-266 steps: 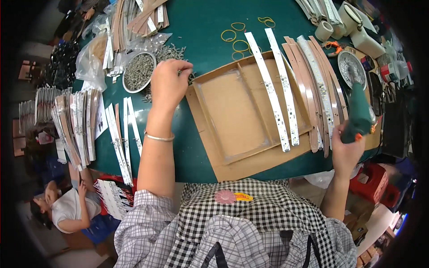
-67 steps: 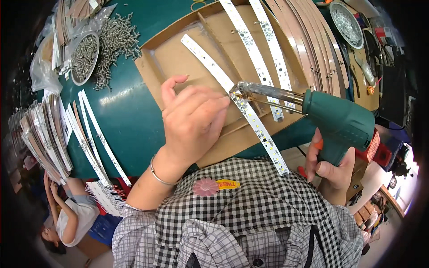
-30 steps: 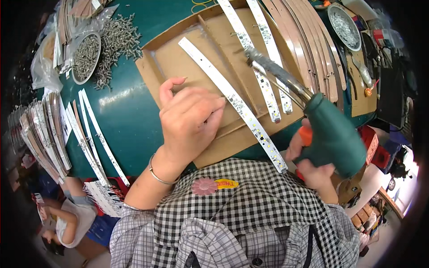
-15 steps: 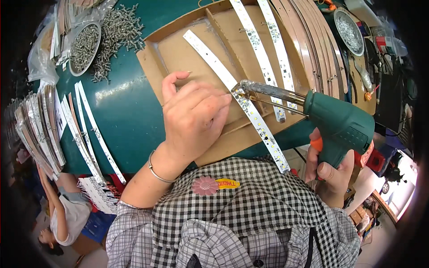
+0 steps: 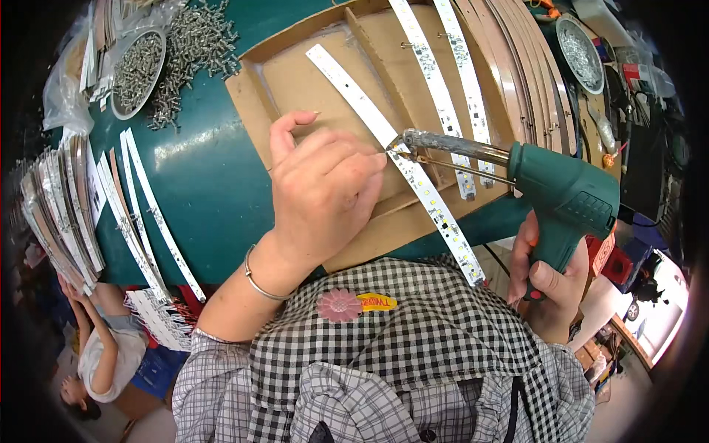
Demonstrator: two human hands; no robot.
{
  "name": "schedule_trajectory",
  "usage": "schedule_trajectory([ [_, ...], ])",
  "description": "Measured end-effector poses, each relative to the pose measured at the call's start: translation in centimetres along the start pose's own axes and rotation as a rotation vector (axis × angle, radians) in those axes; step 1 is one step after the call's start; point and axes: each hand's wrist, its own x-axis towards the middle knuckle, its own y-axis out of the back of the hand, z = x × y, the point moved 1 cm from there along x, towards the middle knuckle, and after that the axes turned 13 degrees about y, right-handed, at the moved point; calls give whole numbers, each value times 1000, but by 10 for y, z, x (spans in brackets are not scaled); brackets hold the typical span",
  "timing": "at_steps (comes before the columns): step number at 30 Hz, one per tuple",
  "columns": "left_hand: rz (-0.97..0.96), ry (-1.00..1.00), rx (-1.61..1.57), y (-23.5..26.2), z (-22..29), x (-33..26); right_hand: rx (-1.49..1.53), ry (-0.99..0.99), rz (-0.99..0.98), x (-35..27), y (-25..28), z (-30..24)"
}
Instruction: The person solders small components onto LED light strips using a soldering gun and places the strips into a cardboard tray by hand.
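A white LED strip board [image 5: 430,199] lies aslant across the cardboard tray [image 5: 292,53], its lower end over its front edge. My left hand [image 5: 325,188] is closed beside the strip's middle, thumb and forefinger pinched at its left edge. What they pinch is hidden or too small to name. My right hand [image 5: 554,284] grips the handle of a green soldering gun [image 5: 565,188]. The gun's metal tip meets the strip close to my left fingertips, with a thin feed tube running below the barrel. Two more LED strips [image 5: 436,81] lie in the tray's right part.
Small metal connectors fill a bowl [image 5: 139,74] and form a heap [image 5: 196,52] at the far left. Several strips [image 5: 159,214] and stacked boards [image 5: 59,210] lie on the green table [image 5: 207,177]. Another bowl [image 5: 578,55] stands far right. A person [image 5: 111,347] sits at left.
The soldering gun has shifted slightly right, its tip still at the strip, and the fingers of my right hand have moved on the handle. The strip's lower end sits slightly farther right.
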Motion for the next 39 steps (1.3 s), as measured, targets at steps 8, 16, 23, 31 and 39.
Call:
schedule_trajectory([
  [8,6,1,9,0,0,-1,32,4,-34,2,0,3],
  [16,38,-22,-15,-2,-2,-2,37,159,-46,4,1,7],
  [23,23,3,-13,-2,0,-1,-843,376,-298,-1,2,41],
  [31,12,20,-4,-1,1,0,-702,437,-530,9,-6,49],
  [39,70,53,-55,-1,2,0,-739,344,-512,4,-2,57],
])
